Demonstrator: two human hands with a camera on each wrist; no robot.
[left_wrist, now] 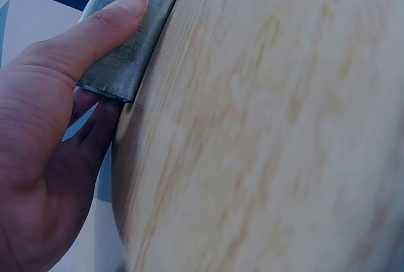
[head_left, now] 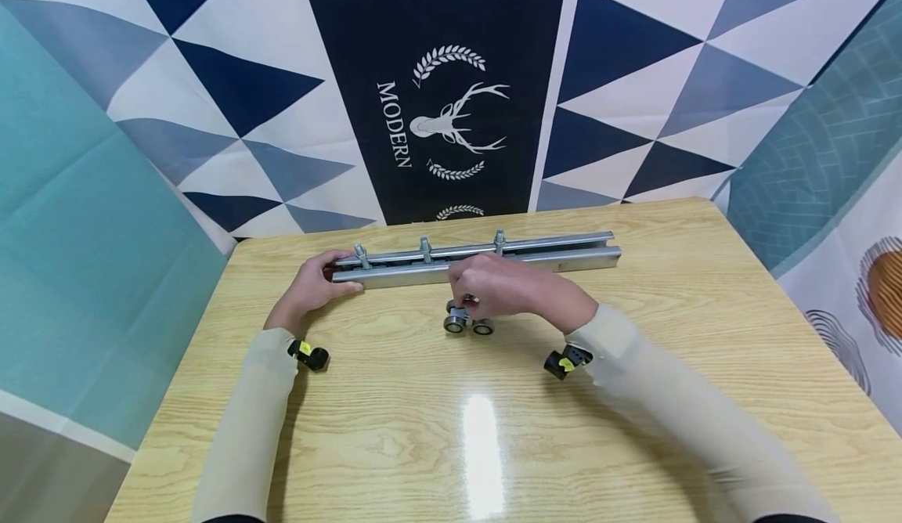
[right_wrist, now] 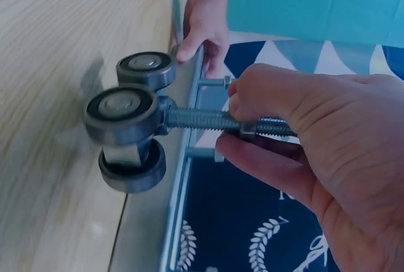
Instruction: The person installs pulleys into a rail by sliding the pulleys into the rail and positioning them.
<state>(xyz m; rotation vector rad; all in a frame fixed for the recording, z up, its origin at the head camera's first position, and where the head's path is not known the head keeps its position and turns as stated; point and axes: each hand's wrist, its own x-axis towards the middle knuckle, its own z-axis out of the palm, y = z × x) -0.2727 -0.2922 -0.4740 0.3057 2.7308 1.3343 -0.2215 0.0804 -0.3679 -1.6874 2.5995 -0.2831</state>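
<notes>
A long metal channel rail [head_left: 402, 275] lies across the back of the table, its slot facing up. Three threaded bolts, such as the middle one [head_left: 426, 249], stick up from the slot. My left hand [head_left: 310, 288] grips the rail's left end, the thumb [left_wrist: 110, 29] pressed along its near side and the other fingers behind. Just in front of the rail, my right hand [head_left: 503, 286] pinches the threaded bolt [right_wrist: 202, 119] of a roller trolley [right_wrist: 123, 113], around its nut [right_wrist: 248, 129]. Its wheels point down close to the tabletop; whether they touch it, I cannot tell.
The wooden table [head_left: 380, 413] has its back edge just behind the rail. A patterned cloth [head_left: 275, 100] hangs beyond that edge, with teal cloth [head_left: 70, 194] at the left. Small black wrist cameras sit on both wrists.
</notes>
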